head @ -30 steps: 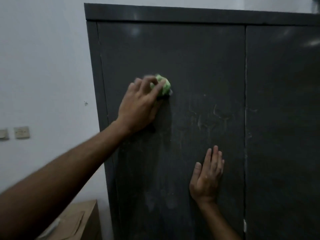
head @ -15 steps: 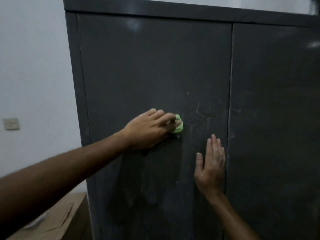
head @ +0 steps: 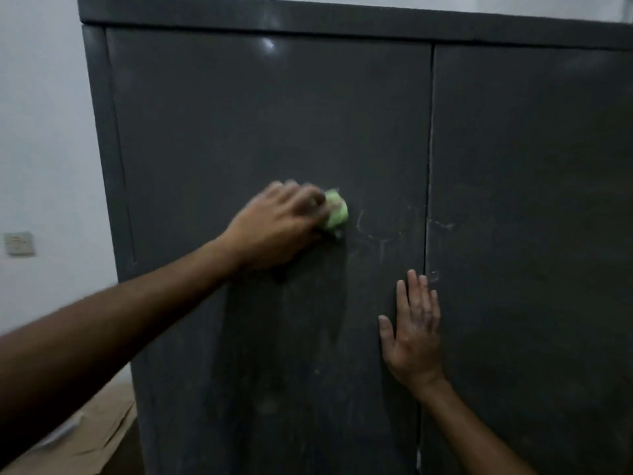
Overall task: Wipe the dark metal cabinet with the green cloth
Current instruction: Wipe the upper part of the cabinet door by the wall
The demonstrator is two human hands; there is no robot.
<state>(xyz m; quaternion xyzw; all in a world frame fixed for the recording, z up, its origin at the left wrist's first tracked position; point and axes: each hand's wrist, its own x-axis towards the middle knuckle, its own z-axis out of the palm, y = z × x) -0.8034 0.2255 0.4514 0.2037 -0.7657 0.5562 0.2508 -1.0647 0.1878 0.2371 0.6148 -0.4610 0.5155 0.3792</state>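
- Right now the left hand (head: pixel 277 228) grips the bunched green cloth (head: pixel 335 212) against the left door of the dark metal cabinet (head: pixel 239 114), at about mid-height.
- Pale smudges (head: pixel 373 231) lie just right of the cloth, between it and the door seam; likely the next patch to wipe.
- Right hand (head: pixel 412 330) presses flat, fingers straight, low beside the seam.
- No containers with visible contents; a cardboard box (head: pixel 85 437) sits lower left.

left hand (head: pixel 274 231) + green cloth (head: pixel 335 211) | moved down door since 1.0 s ago | now mid-height
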